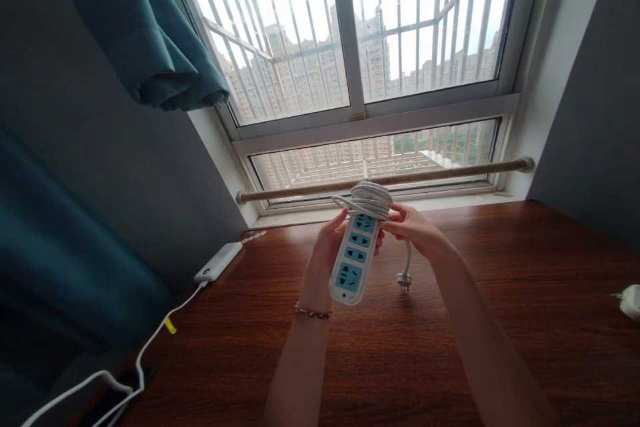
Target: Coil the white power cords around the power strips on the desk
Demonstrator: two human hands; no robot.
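Observation:
A white power strip (pixel 356 255) with blue socket faces is held up above the wooden tabletop, tilted with its sockets toward me. Its white cord (pixel 371 197) is wound in several turns around the far end. My left hand (pixel 327 247) wraps the strip from the left and underneath, with the thumb at its edge. At the right side, my right hand (pixel 407 227) has its fingers closed on the cord by the coil. From there a short length of cord hangs down to a plug (pixel 404 280) with its prongs pointing downward.
On the left of the brown wooden tabletop (pixel 500 320) lies a white power bank (pixel 219 261) with a white cable (pixel 150 340) plugged in. Another white plug (pixel 631 301) sits at the right edge. A horizontal rail (pixel 450 172) crosses the window behind; a blue curtain (pixel 165 60) hangs left.

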